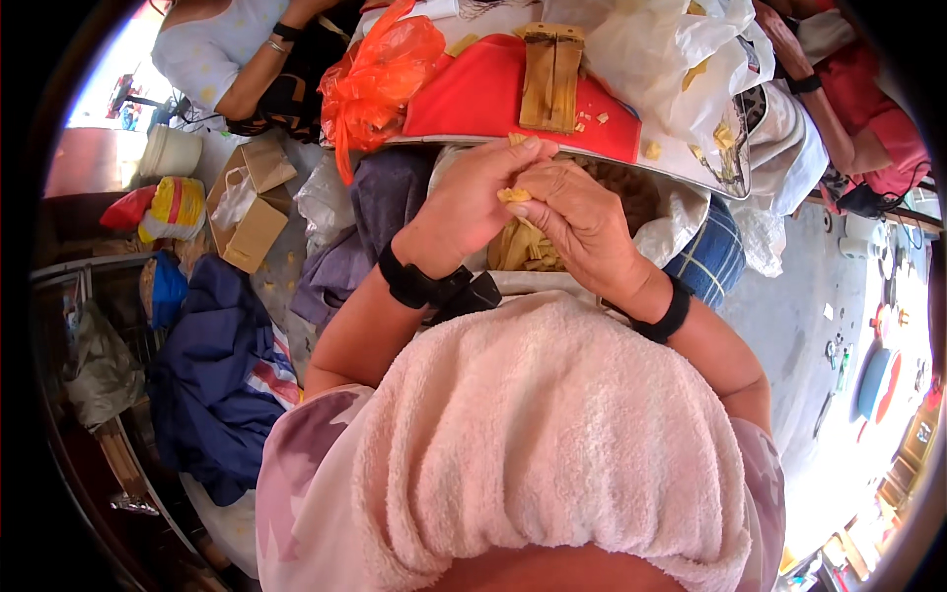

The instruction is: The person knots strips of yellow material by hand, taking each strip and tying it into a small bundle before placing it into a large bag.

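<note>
My left hand (pixel 472 197) and my right hand (pixel 584 219) meet in front of me, over the near edge of the table. Between the thumb and fingers of the right is pinched a small yellow piece (pixel 513 195), perhaps dough. Another yellow bit (pixel 516 139) pokes out at the fingertips of the left, whose fingers are curled and partly hidden. Below them lies a heap of yellow strips (pixel 528 249), beside brown lumps partly covered by my right hand. Beyond the hands, a grooved wooden block (pixel 550 79) rests on a red sheet (pixel 459 99).
An orange-red plastic bag (pixel 380 84) and a white plastic bag (pixel 656 49) flank the red sheet. Two other people sit across, a wristband on each one's arm. An open cardboard box (pixel 252 212) and a dark blue cloth (pixel 212 385) are to my left.
</note>
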